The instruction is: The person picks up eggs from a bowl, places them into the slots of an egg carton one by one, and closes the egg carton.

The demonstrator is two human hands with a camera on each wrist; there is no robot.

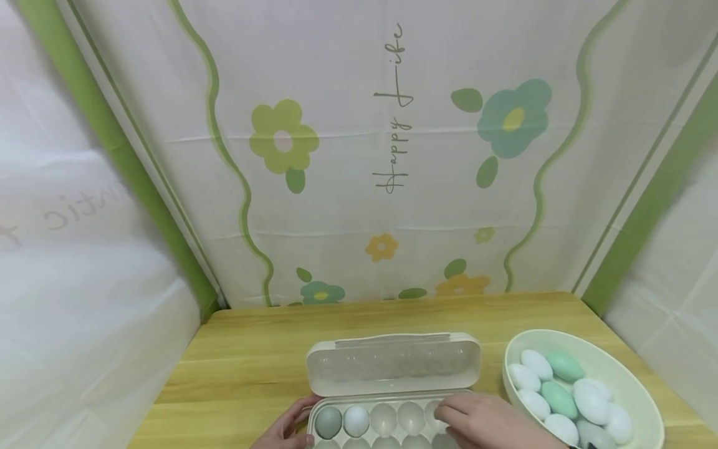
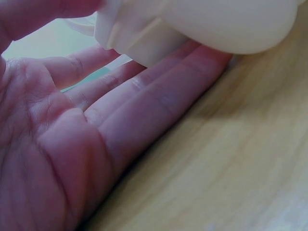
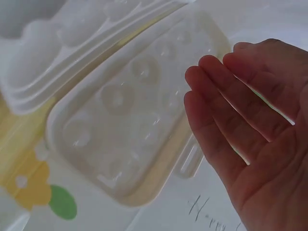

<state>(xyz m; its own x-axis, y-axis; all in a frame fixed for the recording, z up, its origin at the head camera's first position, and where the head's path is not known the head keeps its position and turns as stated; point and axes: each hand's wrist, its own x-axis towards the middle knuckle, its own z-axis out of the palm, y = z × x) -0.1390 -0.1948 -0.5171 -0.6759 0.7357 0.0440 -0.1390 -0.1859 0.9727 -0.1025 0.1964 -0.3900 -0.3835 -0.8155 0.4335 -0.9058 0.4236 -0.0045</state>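
Resting on wood-grain table (image 1: 241, 355), egg box (image 1: 394, 388) before flower-printed cloth (image 1: 342, 206)

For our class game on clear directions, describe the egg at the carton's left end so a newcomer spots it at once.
On the wooden table, find the open carton touched by the left hand. In the row nearest its raised lid, go to the left end. This egg is grey-green, unlike the white egg beside it.
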